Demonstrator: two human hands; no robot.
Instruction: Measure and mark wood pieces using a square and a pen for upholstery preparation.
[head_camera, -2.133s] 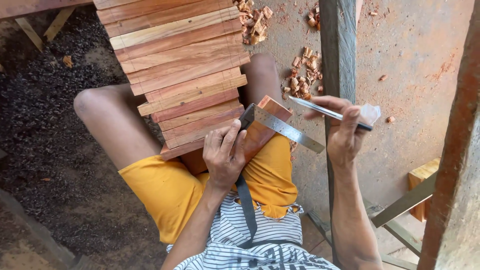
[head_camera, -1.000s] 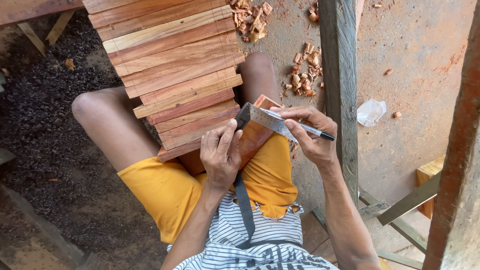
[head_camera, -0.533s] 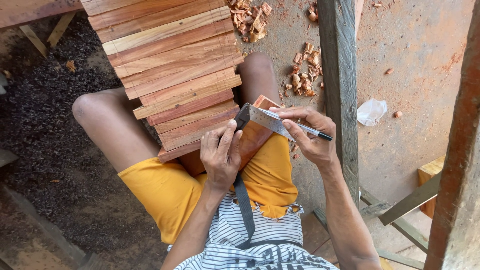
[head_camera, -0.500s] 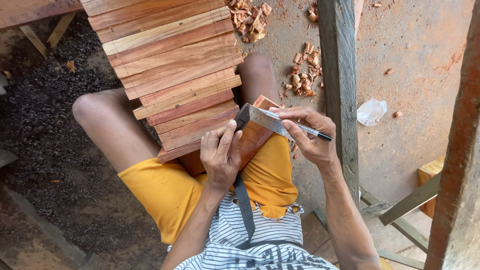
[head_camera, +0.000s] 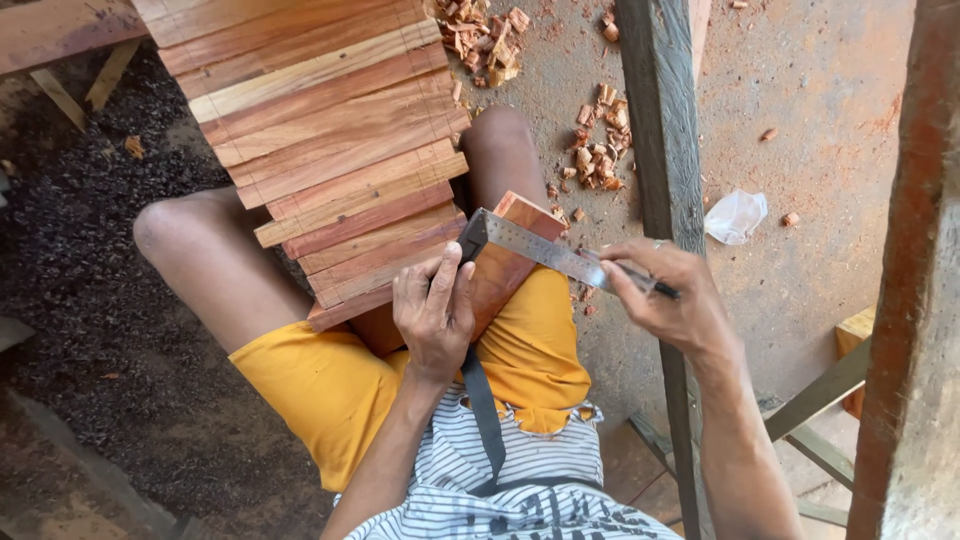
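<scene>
A reddish wooden block (head_camera: 505, 262) rests on my lap over yellow shorts. My left hand (head_camera: 432, 312) presses a try square against it, gripping the dark stock while the steel blade (head_camera: 535, 250) lies across the block's top. My right hand (head_camera: 668, 303) holds a pen (head_camera: 652, 287) and sits at the blade's far end, just off the block's right edge. Beyond my knees lies a row of similar wooden strips (head_camera: 325, 140) side by side.
A grey wooden post (head_camera: 655, 150) stands right of my legs. Wood chips (head_camera: 595, 165) and a crumpled plastic bag (head_camera: 734, 216) lie on the dusty floor. Dark shavings (head_camera: 70, 220) cover the ground at left. A rusty upright (head_camera: 915, 300) fills the right edge.
My right hand with the pen has slid right along the steel blade, from over the block to past its edge. The left hand has stayed on the square.
</scene>
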